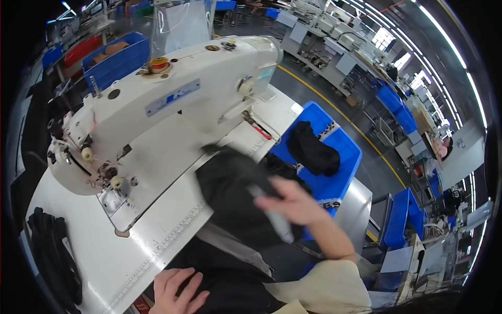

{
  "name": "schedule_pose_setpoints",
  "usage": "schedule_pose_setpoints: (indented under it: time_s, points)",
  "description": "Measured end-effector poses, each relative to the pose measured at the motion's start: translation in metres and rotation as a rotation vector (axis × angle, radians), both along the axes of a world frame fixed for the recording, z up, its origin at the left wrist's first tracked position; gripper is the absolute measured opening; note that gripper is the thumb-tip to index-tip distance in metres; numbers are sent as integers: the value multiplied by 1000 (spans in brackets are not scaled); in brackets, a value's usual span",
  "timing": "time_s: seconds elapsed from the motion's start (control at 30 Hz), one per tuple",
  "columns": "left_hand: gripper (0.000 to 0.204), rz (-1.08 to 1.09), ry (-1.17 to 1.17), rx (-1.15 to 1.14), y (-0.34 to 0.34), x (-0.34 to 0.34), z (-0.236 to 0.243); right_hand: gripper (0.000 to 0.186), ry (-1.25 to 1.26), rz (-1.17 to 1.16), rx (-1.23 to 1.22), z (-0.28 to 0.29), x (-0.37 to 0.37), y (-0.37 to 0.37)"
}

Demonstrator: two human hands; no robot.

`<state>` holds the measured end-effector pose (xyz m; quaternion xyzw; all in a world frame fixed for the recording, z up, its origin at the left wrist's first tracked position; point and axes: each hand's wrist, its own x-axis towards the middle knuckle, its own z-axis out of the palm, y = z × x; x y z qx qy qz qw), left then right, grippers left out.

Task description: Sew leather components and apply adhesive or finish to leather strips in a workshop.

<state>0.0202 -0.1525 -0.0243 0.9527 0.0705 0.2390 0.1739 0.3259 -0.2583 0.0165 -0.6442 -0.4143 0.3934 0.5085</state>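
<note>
A white sewing machine [172,97] stands on a pale worktable [89,246]. My right hand [293,201] grips a blurred black fabric piece [225,188] with a whitish strip on it, over the table's right part near a blue bin [350,167] of black pieces [314,152]. My left hand [178,290] is low at the table's front edge, fingers bent but apart over dark cloth, holding nothing visible. A stack of folded black fabric [55,256] lies at the table's left. A red-handled tool [261,131] sits behind the moving fabric.
More blue bins [397,220] stand to the right and at back left [112,60]. A yellow floor line runs beyond the table. Rows of machines and benches [334,52] fill the background. A co-worker in pink [444,149] is at the far right, with other people far off at the top.
</note>
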Motion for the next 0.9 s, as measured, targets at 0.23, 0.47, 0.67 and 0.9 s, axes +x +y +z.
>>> schedule_pose_setpoints:
  time_s: [0.23, 0.47, 0.67, 0.9]
  points:
    - [35, -258, -32, -181, -8, 102, -33, 46, -847, -534, -81, -40, 86, -102]
    - [42, -356, 3, -186, -29, 206, -66, 49, -884, 427, -506, -219, 109, -81]
    - [26, -469, -75, 33, -28, 281, -126, 49, -720, 414, -410, -203, 101, -90]
    - [17, -520, -39, -16, -83, 246, -128, 52, -633, 414, -488, -183, 70, -136]
